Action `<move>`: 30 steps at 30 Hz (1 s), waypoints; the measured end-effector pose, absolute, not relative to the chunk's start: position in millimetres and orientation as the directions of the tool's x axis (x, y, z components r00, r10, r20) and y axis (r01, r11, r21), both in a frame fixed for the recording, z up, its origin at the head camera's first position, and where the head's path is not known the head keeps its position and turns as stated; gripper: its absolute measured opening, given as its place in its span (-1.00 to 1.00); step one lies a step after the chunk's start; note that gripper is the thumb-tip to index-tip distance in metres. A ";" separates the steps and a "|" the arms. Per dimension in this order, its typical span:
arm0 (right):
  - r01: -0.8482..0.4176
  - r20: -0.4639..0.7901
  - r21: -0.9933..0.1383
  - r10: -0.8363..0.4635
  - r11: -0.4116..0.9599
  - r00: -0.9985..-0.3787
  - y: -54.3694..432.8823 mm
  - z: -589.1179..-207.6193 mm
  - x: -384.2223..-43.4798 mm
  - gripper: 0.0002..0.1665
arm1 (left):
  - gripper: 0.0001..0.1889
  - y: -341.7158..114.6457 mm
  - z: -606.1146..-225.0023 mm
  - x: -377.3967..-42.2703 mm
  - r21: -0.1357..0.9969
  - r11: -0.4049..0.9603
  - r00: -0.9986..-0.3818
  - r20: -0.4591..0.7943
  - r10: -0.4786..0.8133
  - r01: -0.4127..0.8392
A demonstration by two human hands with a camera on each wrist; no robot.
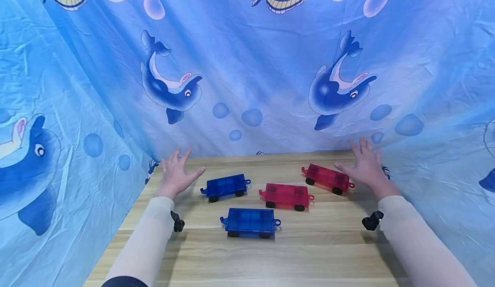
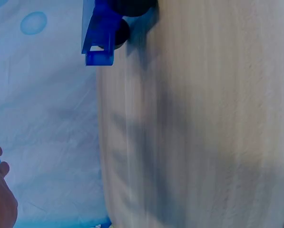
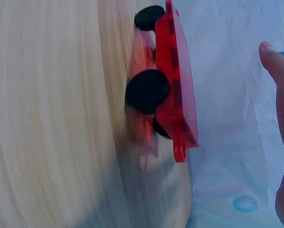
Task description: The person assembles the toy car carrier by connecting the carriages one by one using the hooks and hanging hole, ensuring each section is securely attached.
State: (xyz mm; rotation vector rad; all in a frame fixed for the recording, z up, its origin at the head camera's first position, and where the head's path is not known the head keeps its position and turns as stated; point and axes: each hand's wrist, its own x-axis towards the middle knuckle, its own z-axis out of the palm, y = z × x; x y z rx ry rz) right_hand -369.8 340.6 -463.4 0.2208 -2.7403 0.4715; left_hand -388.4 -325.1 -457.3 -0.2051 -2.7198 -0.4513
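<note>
Two blue toy wagons with black wheels stand on the table: one further back and one nearer the front. To their right are two red toy wagons, one in the middle and one at the back right. My left hand is spread with straight fingers left of the back blue wagon, apart from it. Beside the back right red wagon, my right hand is spread too and holds nothing. In the right wrist view, that red wagon shows its wheels and end loop.
A wood-grain table carries the wagons. Blue cloth printed with dolphins and bubbles hangs behind it and at both sides. Small black devices are strapped at the left wrist and right wrist.
</note>
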 end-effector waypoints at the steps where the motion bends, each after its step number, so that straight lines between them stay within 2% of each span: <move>1: -0.214 0.362 -0.301 -0.096 0.929 -0.927 339.3 -463.7 -369.3 0.38 | 0.08 -324.0 -458.6 -387.7 0.289 0.936 -0.920 0.384 0.081 0.203; 12: -0.238 0.366 -0.383 -0.090 0.893 -0.926 301.2 -464.2 -360.5 0.31 | 0.08 -304.9 -473.7 -382.0 0.390 0.891 -0.939 0.330 0.101 0.233; 23: -0.284 0.339 -0.483 -0.122 0.828 -0.933 265.8 -475.3 -349.6 0.27 | -0.01 -277.7 -479.8 -375.8 0.409 0.859 -0.926 0.336 0.170 0.306; 30: -0.353 0.346 -0.514 -0.188 0.782 -0.919 243.3 -486.0 -344.4 0.13 | 0.03 -261.0 -483.2 -370.9 0.444 0.833 -0.929 0.310 0.202 0.330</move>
